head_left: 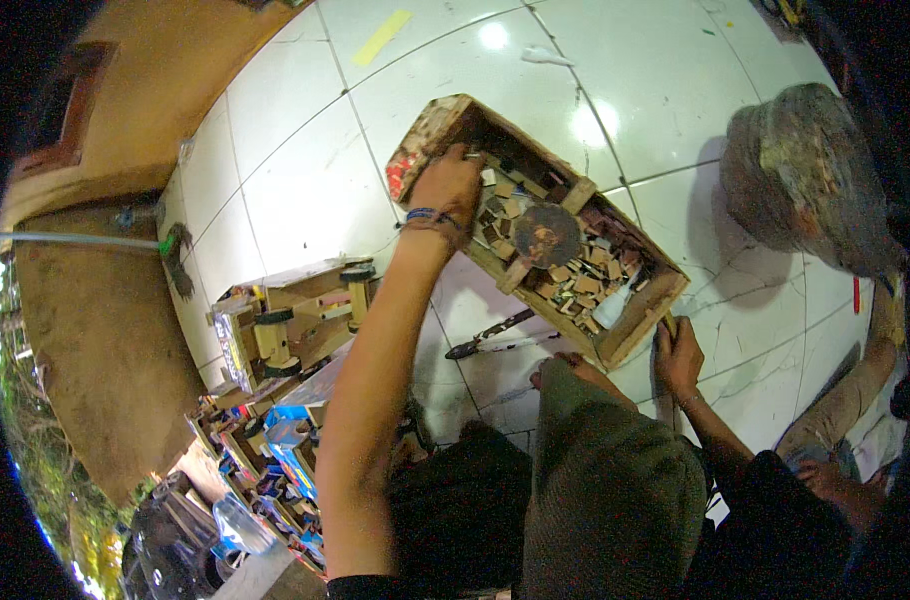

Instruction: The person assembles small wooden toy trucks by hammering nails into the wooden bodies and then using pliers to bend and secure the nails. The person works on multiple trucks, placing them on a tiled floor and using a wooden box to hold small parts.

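Observation:
A long wooden box [623, 350] lies tilted on the tiled floor before me, with many small wood offcuts [593, 278] inside. A dark round disc [547, 236] sits among them between two wooden crosspieces. My left hand [448, 192], with bands at the wrist, reaches over the box's far left end. Its fingers are curled beside a small pale piece, and their tips are partly hidden. Next to the box's near right corner, my right hand [679, 356] is closed around a thin yellowish-brown stick-like handle [668, 322]; its other end cannot be made out.
Wooden toy trucks [275, 335] with black wheels stand at the left, with several colourful ones below. A dark slender tool [490, 335] lies near the box. At the right is a rounded grey-brown mass [805, 175]. A broom [175, 255] leans at the far left.

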A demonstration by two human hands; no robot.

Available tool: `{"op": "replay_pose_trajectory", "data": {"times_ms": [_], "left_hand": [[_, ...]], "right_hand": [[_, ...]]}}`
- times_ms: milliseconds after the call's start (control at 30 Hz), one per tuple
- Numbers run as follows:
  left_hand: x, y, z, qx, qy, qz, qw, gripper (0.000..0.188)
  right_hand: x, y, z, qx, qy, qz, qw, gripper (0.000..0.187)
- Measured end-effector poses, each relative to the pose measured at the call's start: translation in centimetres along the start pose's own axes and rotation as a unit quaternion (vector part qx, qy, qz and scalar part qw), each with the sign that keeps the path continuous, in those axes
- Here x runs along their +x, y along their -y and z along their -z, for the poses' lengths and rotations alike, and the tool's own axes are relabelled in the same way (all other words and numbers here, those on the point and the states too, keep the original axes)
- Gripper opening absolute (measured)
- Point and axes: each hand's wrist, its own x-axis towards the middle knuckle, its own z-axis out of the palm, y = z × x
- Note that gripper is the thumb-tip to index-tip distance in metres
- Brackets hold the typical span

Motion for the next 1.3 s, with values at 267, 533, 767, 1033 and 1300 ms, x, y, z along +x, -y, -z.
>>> {"op": "replay_pose_trajectory", "data": {"times_ms": [267,533,767,1033,1300], "left_hand": [[2.3,-0.8,-3.1,0.007,0.051,-0.068,0.996,0.022],[0.4,0.0,0.6,-0.180,0.016,-0.003,0.984,0.023],[-3.4,1.3,4.0,-0.269,-0.044,-0.092,0.958,0.029],[-11.4,2.9,7.3,-0.400,0.032,0.046,0.915,0.024],[-17.0,1.6,5.3,-0.386,0.036,0.090,0.917,0.028]], "right_hand": [[-0.1,0.1,-0.3,0.012,-0.014,0.046,0.999,0.029],[0.1,-0.7,-0.5,-0.010,0.004,0.030,0.999,0.025],[-0.3,-1.1,0.0,0.021,0.046,0.032,0.998,0.033],[-1.7,0.7,1.7,-0.137,0.093,0.293,0.942,0.035],[-2.3,11.4,-10.0,0.054,0.332,0.493,0.802,0.052]]}}
